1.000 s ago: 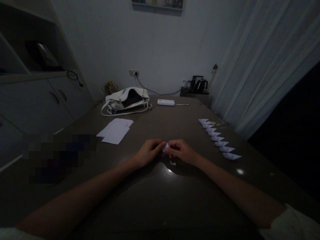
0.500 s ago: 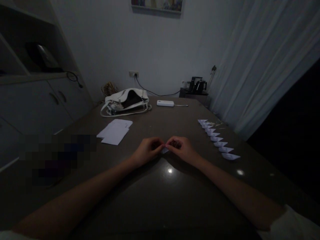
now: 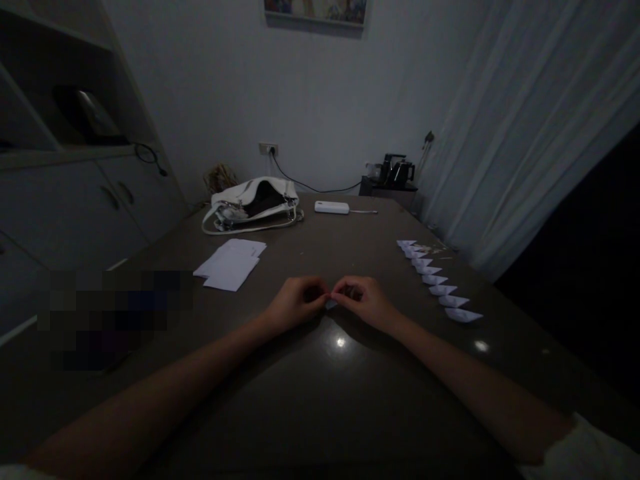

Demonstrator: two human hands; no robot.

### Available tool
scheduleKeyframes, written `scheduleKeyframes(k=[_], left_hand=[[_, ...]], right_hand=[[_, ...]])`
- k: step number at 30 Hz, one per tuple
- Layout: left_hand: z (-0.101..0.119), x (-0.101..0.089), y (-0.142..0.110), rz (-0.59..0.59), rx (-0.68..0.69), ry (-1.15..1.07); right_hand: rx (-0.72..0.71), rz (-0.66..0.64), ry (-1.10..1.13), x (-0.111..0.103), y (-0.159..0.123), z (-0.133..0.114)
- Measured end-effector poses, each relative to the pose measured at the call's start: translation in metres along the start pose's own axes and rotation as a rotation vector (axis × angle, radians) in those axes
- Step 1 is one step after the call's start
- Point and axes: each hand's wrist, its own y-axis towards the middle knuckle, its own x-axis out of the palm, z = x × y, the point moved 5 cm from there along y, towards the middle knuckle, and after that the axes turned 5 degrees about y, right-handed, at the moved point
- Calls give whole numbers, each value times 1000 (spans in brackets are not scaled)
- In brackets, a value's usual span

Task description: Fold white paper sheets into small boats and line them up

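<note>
Both hands meet above the middle of the dark table (image 3: 300,400), fingertips almost touching. A small folded piece of white paper (image 3: 331,304) shows just beneath the fingertips, mostly hidden by them. My left hand (image 3: 301,299) pinches it from the left between thumb and fingers. From the right, my right hand (image 3: 364,297) pinches the same paper. Off to the right, several folded white paper boats (image 3: 463,315) stand in a slanting row. Left of my hands lies a loose stack of white paper sheets (image 3: 233,272).
A white handbag (image 3: 255,200) lies gaping at the back left. Right of it is a white power bank (image 3: 331,207) with a short cable. Small scraps (image 3: 435,250) lie beside the far boats. Black kettles (image 3: 400,172) stand beyond the table; a blurred patch covers the left.
Both hands keep their pinch on the paper at almost the same spot, the fingers shifting only very slightly. The whole view has moved a little.
</note>
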Motion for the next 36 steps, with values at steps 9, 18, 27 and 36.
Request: scheduleKeyframes(k=[9,18,27,36], left_hand=[[4,0,0,-13,41,6],[7,-1,-1,-13,80,10],[5,-2,0,-5,84,-18],[4,-4,1,19,75,-65]], right_hand=[[-20,10,-62,-1,0,-4],[-35,-6,-76,0,0,-6],[-40,17,-45,0,1,-5],[-27,45,-15,-2,1,-5]])
